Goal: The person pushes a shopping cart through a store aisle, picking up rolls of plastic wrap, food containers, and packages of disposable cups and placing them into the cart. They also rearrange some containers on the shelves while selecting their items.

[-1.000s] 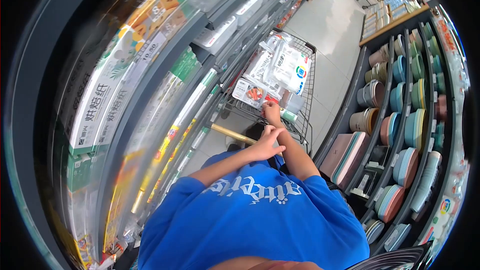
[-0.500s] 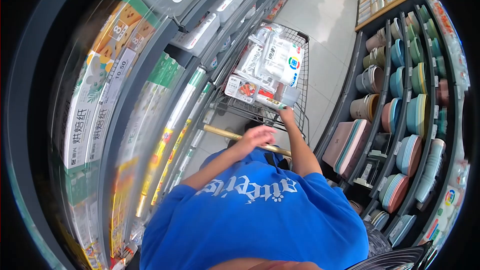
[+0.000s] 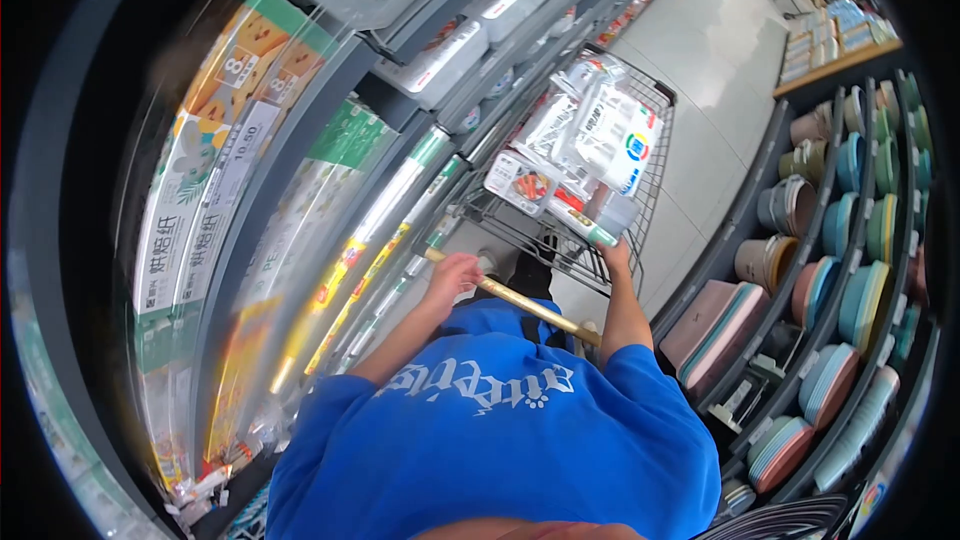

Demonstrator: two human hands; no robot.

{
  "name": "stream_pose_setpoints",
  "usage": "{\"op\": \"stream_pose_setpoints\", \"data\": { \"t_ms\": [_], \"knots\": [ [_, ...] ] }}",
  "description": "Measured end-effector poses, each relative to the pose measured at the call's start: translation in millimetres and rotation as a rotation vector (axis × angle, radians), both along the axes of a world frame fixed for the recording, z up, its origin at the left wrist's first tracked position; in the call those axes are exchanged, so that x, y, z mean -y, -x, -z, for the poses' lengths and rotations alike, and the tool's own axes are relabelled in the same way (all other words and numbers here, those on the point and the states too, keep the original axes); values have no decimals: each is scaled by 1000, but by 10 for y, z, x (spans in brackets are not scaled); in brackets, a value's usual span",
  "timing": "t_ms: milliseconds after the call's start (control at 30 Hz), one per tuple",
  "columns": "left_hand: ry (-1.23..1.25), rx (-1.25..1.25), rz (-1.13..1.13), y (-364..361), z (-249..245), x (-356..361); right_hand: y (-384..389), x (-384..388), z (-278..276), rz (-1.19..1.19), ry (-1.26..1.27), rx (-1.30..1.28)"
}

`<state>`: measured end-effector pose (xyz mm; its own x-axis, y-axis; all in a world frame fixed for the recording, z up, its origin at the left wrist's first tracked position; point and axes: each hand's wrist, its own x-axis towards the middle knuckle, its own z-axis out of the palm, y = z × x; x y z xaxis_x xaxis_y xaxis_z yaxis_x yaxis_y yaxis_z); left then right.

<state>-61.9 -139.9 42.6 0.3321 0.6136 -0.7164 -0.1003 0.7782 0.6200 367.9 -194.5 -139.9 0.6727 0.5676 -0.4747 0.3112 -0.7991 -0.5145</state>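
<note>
A wire shopping cart (image 3: pixel 650 155) stands in front of me, its gold-coloured handle (image 3: pixel 530 308) crossing before my blue shirt. My left hand (image 3: pixel 458 277) is closed around the handle near its left end. In my right hand (image 3: pixel 617 256) is the near end of a long slim box (image 3: pixel 580 221) with a green tip, which lies at the cart's near side. Beside it sit a clear-lidded food container pack (image 3: pixel 519 183) and a greyish translucent item (image 3: pixel 615 210). White and silver plastic packs (image 3: pixel 612 130) are heaped behind them.
On the left, close to the cart, a shelf holds upright baking paper boxes (image 3: pixel 190 200) and packed containers (image 3: pixel 440 60). The right shelf carries stacked bowls (image 3: pixel 835 380), buckets (image 3: pixel 785 205) and pink trays (image 3: pixel 710 325). A tiled aisle floor (image 3: pixel 700 90) runs ahead.
My left hand has moved left from above the middle of the handle onto its left end. My right hand stays at the long box. The view has shifted, so the cart appears farther right.
</note>
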Motion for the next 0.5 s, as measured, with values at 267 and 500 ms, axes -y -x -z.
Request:
{"op": "stream_pose_setpoints", "data": {
  "t_ms": [267,500],
  "knots": [
    [-134,-37,109,-193,-79,39,143,-71,-17,-29,-178,39],
    [-219,-15,131,-238,-128,-298,494,-18,-1622,13,-511,373]
  ]
}}
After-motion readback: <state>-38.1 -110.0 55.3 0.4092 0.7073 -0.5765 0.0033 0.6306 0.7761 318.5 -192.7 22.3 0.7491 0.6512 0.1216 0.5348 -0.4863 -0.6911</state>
